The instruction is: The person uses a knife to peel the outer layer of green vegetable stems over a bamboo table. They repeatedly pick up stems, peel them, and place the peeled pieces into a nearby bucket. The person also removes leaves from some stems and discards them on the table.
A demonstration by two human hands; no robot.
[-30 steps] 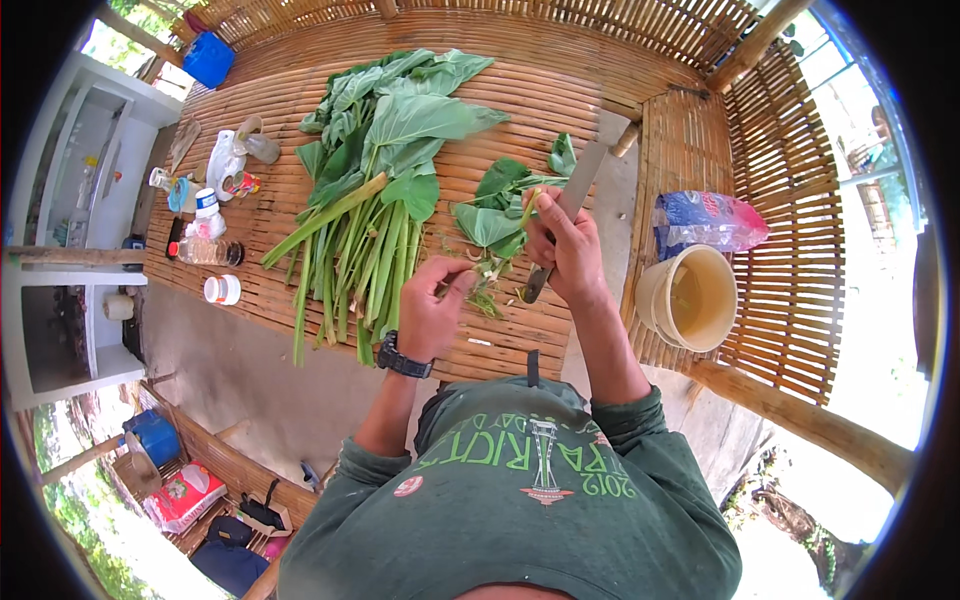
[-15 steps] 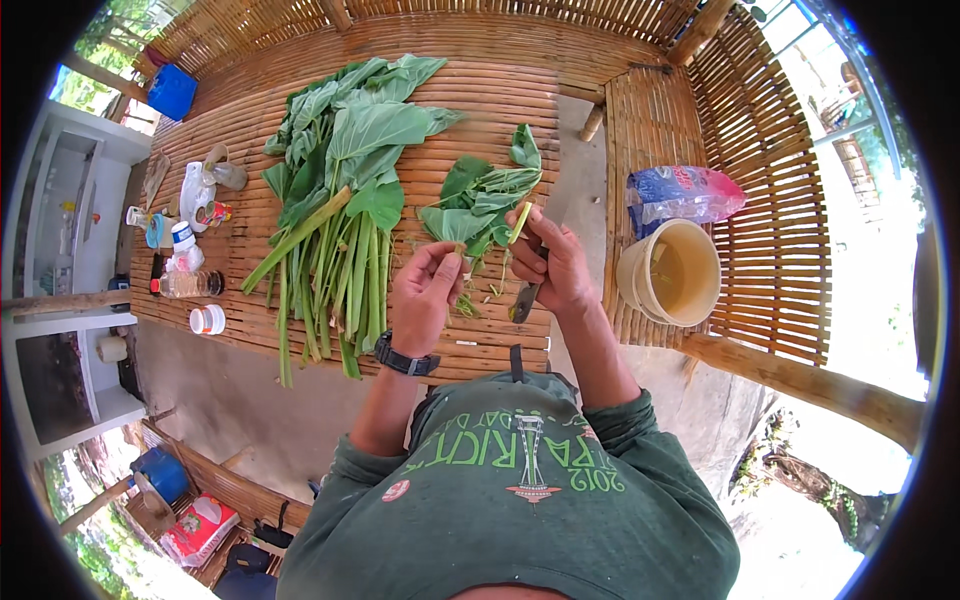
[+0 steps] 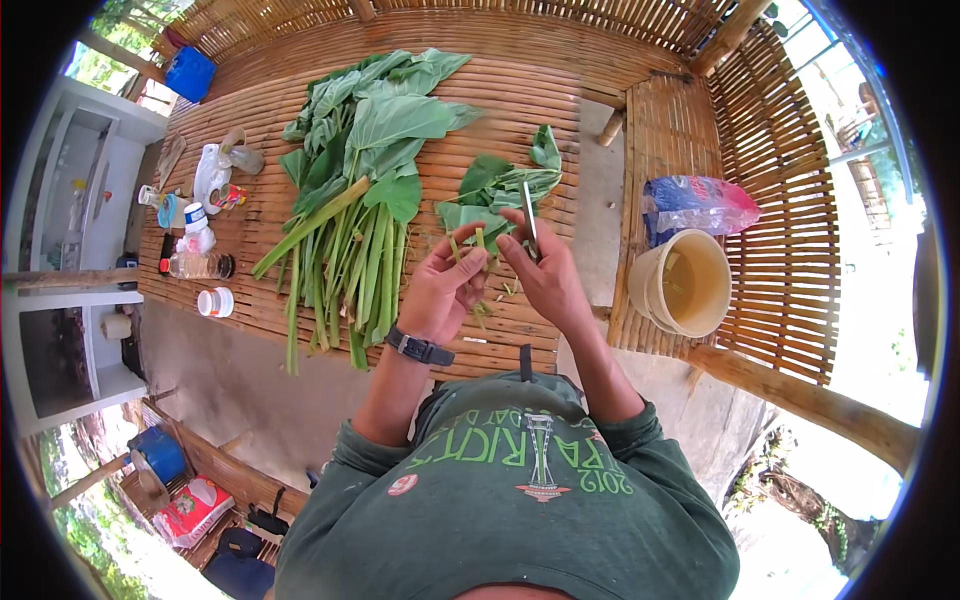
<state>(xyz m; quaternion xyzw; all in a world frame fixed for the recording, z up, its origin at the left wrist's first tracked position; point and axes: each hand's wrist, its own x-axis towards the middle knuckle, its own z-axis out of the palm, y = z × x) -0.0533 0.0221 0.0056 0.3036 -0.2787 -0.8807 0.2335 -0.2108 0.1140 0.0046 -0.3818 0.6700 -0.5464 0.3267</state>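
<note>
My left hand (image 3: 440,290), with a dark watch on its wrist, pinches a short green stalk (image 3: 479,238). Close beside it, my right hand (image 3: 552,284) is closed around a knife (image 3: 527,208), its blade pointing away from me. Just beyond both hands lies a small pile of green leaves (image 3: 490,190), partly hidden by my fingers. To their left is a big bunch of leafy stalks (image 3: 365,245), its broad leaves at the far end and its cut stems toward me. Small green trimmings (image 3: 508,289) lie on the bamboo slats between my hands.
The bamboo table (image 3: 270,130) carries bottles, a white jar (image 3: 215,302) and an oil bottle (image 3: 200,264) at its left edge. On the bench to the right stand a cream bucket (image 3: 690,284), with pale green pieces inside, and a pink-blue plastic bag (image 3: 700,207).
The knife has swung from pointing toward me to pointing away. My hands have come closer together, and the stalk piece is now in my left fingers instead of my right.
</note>
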